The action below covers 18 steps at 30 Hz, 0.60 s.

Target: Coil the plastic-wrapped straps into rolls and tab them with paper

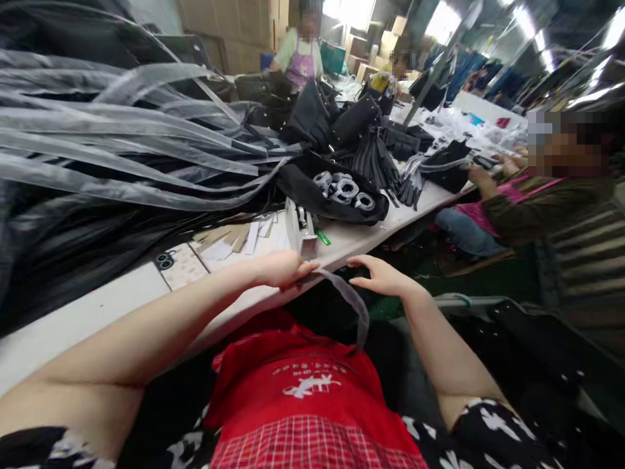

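Note:
My left hand (286, 269) is closed on one end of a dark strap (352, 298) with a translucent plastic wrap. From those fingers the strap curves to the right and down, its lower end hanging in front of the red apron (312, 365). My right hand (378, 275) is just right of the strap, thumb and fingers apart with nothing between them. Just beyond my left hand, a tape dispenser (306, 238) stands at the table edge. Beside it lies a small green object (323, 236).
Plastic-wrapped black straps (146, 140) pile up at left. A black bag (303, 185) holds several white rings (346, 189). Card strips (252, 238) and a phone (183, 266) lie on the white table (122, 299). A co-worker (537, 195) sits at right; black items fill a container (517, 345).

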Motion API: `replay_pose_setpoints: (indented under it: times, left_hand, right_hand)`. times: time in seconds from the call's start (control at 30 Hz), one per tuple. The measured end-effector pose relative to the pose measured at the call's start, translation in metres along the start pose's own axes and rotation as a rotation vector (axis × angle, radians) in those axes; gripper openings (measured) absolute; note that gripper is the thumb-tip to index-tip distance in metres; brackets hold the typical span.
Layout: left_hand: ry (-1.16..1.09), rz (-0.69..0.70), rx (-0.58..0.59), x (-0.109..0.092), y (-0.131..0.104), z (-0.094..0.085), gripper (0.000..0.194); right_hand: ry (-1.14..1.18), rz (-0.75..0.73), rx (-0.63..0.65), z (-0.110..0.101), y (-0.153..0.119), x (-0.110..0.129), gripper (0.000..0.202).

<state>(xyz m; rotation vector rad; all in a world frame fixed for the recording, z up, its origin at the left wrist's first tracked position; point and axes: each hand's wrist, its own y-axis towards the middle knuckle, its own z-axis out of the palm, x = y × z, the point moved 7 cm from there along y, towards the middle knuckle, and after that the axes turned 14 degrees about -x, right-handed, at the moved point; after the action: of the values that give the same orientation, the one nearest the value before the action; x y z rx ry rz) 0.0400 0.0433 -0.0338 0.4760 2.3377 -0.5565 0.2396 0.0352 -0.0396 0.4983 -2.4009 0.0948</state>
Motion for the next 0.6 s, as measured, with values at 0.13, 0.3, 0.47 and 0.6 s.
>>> replay_pose_setpoints:
  times: [0.13,0.3,0.47,0.6]
  left_hand:
    - [-0.552,-0.171,0.141,0.010,-0.014,0.029,0.066]
    - [-1.185,-0.418,0.207,0.025,-0.019,0.040,0.058]
    - [-1.489,-0.516,0.120,0.036,-0.014,0.025,0.057]
    - [-1.505,-0.252,-0.341,0.046,0.005,-0.006,0.043]
  right_hand:
    - [0.243,-0.154,0.050,0.046,-0.009,0.048,0.060]
    - [0.371,0.027,-0.171,0.090,0.005,0.036,0.034]
    - [0.392,0.146,-0.092,0.121,0.011,0.021,0.030]
    - [0.471,0.125,0.173,0.149,0.000,0.055,0.032]
